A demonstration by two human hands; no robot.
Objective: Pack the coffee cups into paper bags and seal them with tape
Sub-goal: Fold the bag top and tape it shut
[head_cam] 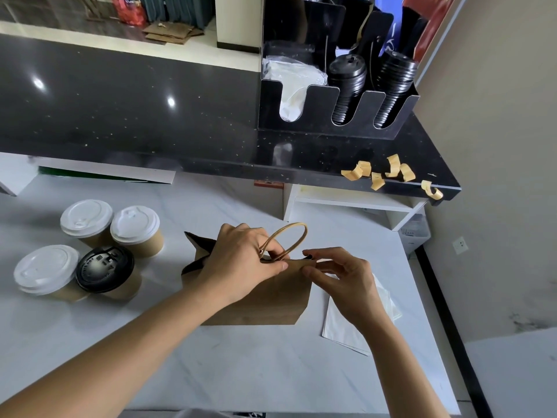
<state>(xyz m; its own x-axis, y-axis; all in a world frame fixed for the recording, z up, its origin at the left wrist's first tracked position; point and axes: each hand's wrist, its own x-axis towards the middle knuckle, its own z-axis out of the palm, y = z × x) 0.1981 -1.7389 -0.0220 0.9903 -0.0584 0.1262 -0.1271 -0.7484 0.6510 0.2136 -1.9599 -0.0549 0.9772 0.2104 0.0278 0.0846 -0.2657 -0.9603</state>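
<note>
A brown paper bag [271, 297] stands on the white tabletop [211, 357], near its middle; its top edge is pressed together and its far left corner flares open. The left hand [241, 263] lies over the bag's top, fingers curled, thumb and fingers pinching the folded edge at the base of the handle [286, 239]; the handle loop rises just above the knuckles. The right hand [340, 282] pinches the same top edge at its right end between thumb and forefinger, the other fingers loosely curled; whether it also holds tape cannot be told.

Four cups stand in a cluster on the tabletop left of the bag, apart from it: two white-lidded at the rear [86, 220] [135, 226], one white-lidded at front left [45, 270], one black-lidded [104, 270] touching its neighbours.

White sheets [340, 324] lie flat under the right wrist, beside the bag. Curled tape strips [391, 173] hang from the edge of the black counter [120, 116] at upper right; an organiser [331, 116] on that counter holds stacked black lids [346, 82].
</note>
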